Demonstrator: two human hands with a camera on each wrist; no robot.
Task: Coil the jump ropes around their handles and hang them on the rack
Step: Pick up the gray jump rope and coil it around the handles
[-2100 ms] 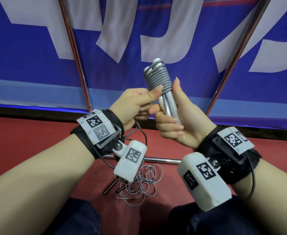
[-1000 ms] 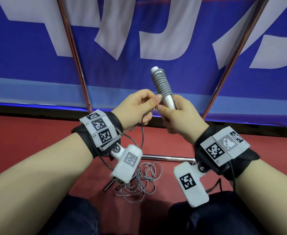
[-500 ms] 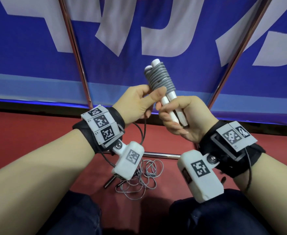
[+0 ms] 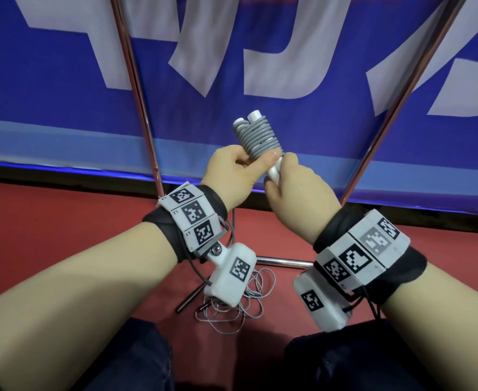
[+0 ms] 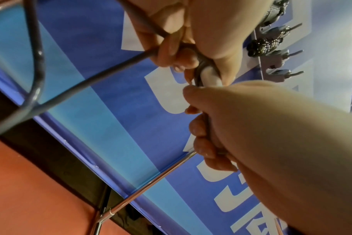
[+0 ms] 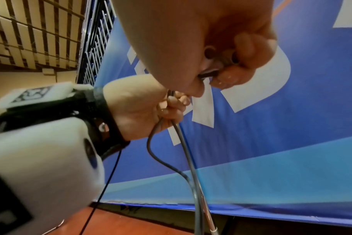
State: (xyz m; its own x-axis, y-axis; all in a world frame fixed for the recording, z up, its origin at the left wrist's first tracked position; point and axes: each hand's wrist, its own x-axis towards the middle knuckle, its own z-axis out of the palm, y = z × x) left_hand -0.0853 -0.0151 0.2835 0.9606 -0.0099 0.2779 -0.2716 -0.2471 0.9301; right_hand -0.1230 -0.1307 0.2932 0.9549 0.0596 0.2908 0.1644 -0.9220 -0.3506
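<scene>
Two white handles held side by side carry a tight grey rope coil (image 4: pixel 257 136) on their upper half. My right hand (image 4: pixel 277 176) grips the handles' lower ends, the back of the hand toward the head camera. My left hand (image 4: pixel 260 162) presses its thumb on the bottom of the coil and holds the loose rope in its curled fingers. In the left wrist view the loose rope (image 5: pixel 38 66) loops out of the left hand (image 5: pixel 171 52) beside a white handle (image 5: pixel 210 77). In the right wrist view the rope (image 6: pixel 189 159) hangs down from the left hand (image 6: pixel 171 105).
The unwound rope lies in a loose pile (image 4: pixel 232 306) on the red floor between my knees. Chrome rack poles (image 4: pixel 136 94) (image 4: pixel 401 94) rise in front of a blue banner, with a crossbar (image 4: pixel 283 262) low down. A hook strip (image 5: pixel 271 46) bearing other coiled ropes shows in the left wrist view.
My right hand has rolled over, turning the handle bundle, and now shows its back. The left thumb stays on the coil while the rope feeds on.
</scene>
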